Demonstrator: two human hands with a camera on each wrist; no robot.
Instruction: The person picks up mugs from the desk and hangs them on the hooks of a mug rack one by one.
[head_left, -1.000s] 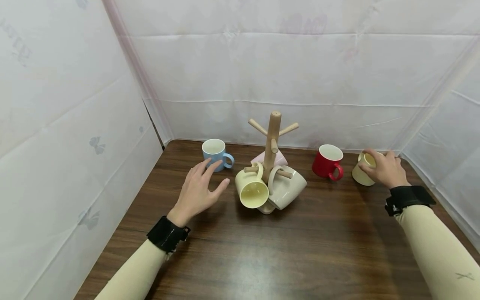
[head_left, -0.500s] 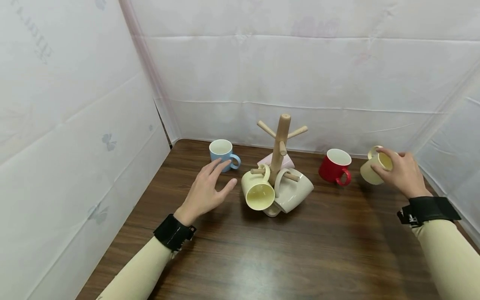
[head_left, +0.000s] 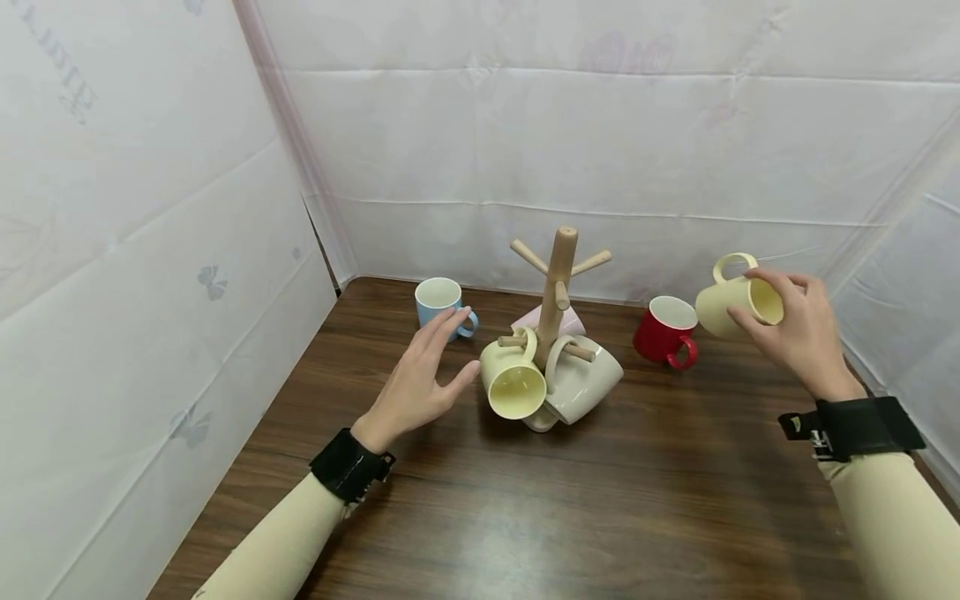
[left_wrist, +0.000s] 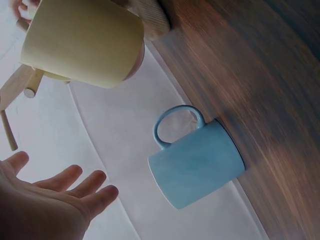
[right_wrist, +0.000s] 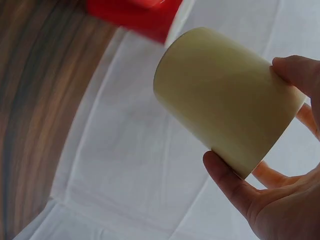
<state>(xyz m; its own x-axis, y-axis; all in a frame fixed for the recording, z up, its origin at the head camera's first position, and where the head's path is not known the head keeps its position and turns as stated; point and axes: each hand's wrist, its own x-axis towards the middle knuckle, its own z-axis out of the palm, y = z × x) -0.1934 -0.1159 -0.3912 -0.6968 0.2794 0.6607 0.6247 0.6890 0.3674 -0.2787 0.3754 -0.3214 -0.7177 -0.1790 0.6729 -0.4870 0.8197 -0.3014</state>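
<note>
My right hand [head_left: 806,333] grips a pale yellow mug [head_left: 723,307] near its rim, thumb on one side and fingers on the other. The mug is tilted in the air, its mouth turned toward the palm and its handle up; the right wrist view shows its smooth side [right_wrist: 225,95]. My left hand [head_left: 416,379] hovers with spread fingers and holds nothing, just left of the wooden mug tree [head_left: 558,287]. Behind its fingertips stands a light blue mug [left_wrist: 197,165], upright on the table.
On the tree's lower pegs hang another yellow mug [head_left: 498,371], an off-white mug [head_left: 588,379] and, partly hidden, a pink mug [head_left: 572,322]. A red mug [head_left: 660,333] stands right of the tree. White sheeting [head_left: 480,142] walls the brown table [head_left: 525,517].
My right hand has taken the yellow mug up off the table, tipping it and bringing its handle upward. My left hand stays hovering, nearly still. The head view has shifted slightly.
</note>
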